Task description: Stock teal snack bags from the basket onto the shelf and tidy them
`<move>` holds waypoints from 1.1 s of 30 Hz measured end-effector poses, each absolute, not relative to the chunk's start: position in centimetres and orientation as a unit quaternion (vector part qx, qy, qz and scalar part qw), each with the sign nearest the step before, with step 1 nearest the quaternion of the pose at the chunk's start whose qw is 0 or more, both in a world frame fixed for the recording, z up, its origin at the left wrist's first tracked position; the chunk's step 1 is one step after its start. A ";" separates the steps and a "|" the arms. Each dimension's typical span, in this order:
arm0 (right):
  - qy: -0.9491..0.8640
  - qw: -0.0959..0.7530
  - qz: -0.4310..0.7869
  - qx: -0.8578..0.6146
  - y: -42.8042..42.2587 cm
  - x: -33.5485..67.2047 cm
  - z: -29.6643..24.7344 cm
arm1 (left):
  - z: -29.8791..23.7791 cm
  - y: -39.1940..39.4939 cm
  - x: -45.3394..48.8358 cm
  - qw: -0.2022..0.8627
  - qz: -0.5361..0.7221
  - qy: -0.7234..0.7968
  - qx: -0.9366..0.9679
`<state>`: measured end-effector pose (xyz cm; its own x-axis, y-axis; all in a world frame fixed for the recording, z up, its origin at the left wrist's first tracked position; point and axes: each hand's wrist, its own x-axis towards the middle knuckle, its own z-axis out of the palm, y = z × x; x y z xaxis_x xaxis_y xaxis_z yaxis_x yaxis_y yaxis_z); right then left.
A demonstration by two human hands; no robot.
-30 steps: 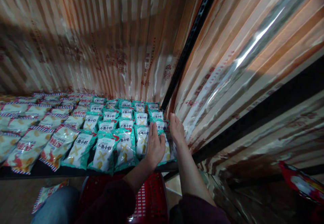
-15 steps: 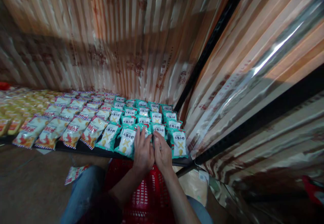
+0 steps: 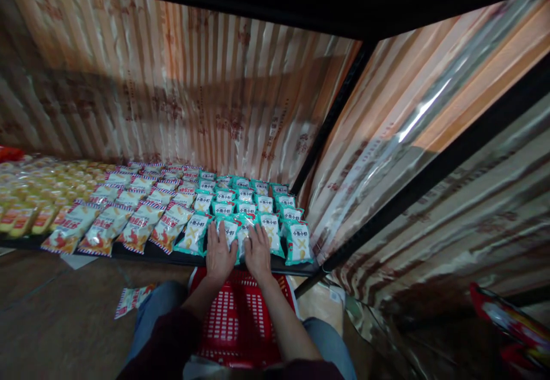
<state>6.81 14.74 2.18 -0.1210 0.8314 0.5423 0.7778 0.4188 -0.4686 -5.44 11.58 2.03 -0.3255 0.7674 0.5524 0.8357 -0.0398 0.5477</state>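
Left hand [image 3: 219, 254] and right hand [image 3: 258, 251], both flat and open, press the front-row teal snack packets [image 3: 234, 232] at 12 o'clock above the red basket [image 3: 240, 317]; light, even pressure would best keep rows aligned.

So both hands, left hand [image 3: 219, 252] beside right hand [image 3: 258, 251], lie flat on the front-row packets [image 3: 234, 232] at the shelf [image 3: 169, 255] edge, more packet rows behind them and off to the left, a basket [image 3: 240, 317] right below between the knees, and one loose packet [image 3: 131, 298] on the floor to its left.

teal/white snack pkts [image 3: 240, 208] | red basket [image 3: 240, 322] | red-blue-striped pkts [image 3: 141, 219]
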 end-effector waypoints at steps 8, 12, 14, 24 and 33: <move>-0.756 0.380 0.005 -0.533 14.3 7.3 2.0 | 2.4 11.7 -5.7 0.075 -0.454 -0.699 -0.547; -0.754 0.388 0.008 -0.530 13.9 7.5 1.9 | 2.6 11.6 -5.4 0.116 -0.418 -0.728 -0.531; -0.762 0.393 0.007 -0.515 13.7 7.6 1.6 | 2.6 11.7 -5.2 0.131 -0.410 -0.729 -0.532; -0.767 0.400 0.017 -0.502 13.4 7.3 0.4 | 1.9 11.8 -5.8 0.136 -0.423 -0.691 -0.570; -0.725 0.445 0.033 -0.525 13.4 7.3 0.3 | 2.2 11.1 -5.4 0.128 -0.428 -0.681 -0.580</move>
<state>7.27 13.41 0.34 -0.0529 0.7907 0.6100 0.7314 0.4466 -0.5154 -5.41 11.14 2.19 -0.2935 0.6803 0.6716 0.8998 -0.0405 0.4343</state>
